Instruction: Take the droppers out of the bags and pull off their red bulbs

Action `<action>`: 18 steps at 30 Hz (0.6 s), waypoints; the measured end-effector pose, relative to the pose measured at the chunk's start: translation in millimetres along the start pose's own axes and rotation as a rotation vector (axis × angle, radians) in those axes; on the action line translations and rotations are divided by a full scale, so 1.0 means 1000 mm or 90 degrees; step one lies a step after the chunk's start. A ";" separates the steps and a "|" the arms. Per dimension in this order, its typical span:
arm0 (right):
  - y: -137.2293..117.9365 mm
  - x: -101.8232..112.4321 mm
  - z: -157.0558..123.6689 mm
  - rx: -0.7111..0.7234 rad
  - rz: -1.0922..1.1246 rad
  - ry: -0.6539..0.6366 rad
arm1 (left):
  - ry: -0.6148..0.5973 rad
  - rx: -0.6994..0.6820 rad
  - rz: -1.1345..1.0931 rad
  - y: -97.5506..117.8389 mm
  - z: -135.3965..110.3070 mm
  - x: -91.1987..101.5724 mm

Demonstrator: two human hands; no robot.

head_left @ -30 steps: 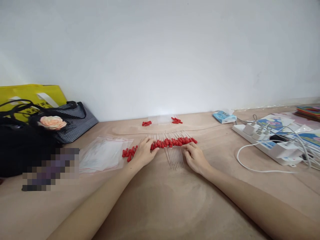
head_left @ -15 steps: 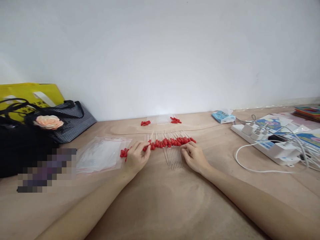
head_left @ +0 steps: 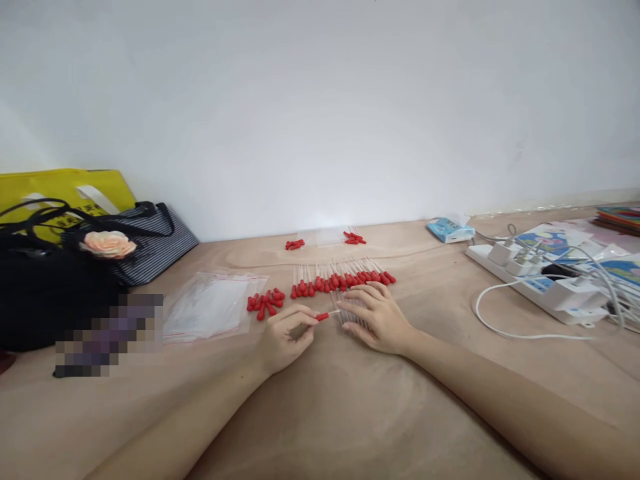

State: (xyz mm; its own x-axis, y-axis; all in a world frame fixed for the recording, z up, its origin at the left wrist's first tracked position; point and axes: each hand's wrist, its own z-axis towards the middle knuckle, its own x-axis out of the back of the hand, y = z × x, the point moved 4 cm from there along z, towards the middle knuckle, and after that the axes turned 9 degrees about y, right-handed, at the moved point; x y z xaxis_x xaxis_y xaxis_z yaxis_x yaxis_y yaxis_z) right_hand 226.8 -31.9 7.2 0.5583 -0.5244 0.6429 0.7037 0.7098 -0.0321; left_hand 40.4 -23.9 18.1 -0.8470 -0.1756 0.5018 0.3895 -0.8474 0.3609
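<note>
My left hand (head_left: 287, 337) pinches a red rubber dropper bulb (head_left: 323, 317) between thumb and fingertips. A thin pale tube end shows at the bulb's right side. My right hand (head_left: 380, 317) lies palm down with fingers spread over a row of loose clear glass tubes (head_left: 345, 319), partly hiding them. Just beyond the hands runs a row of droppers (head_left: 345, 281), red bulbs toward me and clear tubes pointing to the wall. Left of them, beside my left hand, is a small pile of loose red bulbs (head_left: 265, 303).
Clear zip bags (head_left: 207, 310) lie left of the bulbs. Near the wall, more red bulbs (head_left: 295, 245) flank a clear bag (head_left: 327, 236). A white power strip (head_left: 530, 287) with cables and a blue tissue pack (head_left: 450, 230) are at right. Bags (head_left: 145, 240) stand at far left.
My left hand has come away from the dropper row's left end, nearer to me, with a red bulb in its fingers. My right hand has moved off the row's right end onto the loose tubes.
</note>
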 end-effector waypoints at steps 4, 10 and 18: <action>-0.002 -0.006 0.001 0.016 0.004 0.014 | -0.016 -0.063 -0.033 0.005 -0.002 -0.001; -0.006 -0.010 -0.001 0.064 0.021 0.061 | -0.049 -0.091 -0.034 0.007 -0.002 -0.005; -0.015 -0.004 0.000 0.120 -0.038 0.124 | -0.106 -0.042 0.121 0.004 -0.001 -0.018</action>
State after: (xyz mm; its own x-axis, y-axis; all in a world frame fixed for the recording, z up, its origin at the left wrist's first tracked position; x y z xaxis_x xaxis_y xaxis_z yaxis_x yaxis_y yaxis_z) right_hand 214.0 -40.6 5.7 0.6056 -0.6356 0.4788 0.6539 0.7404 0.1559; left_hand 57.2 -24.7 9.8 -0.6878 -0.2546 0.6798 0.5068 -0.8389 0.1985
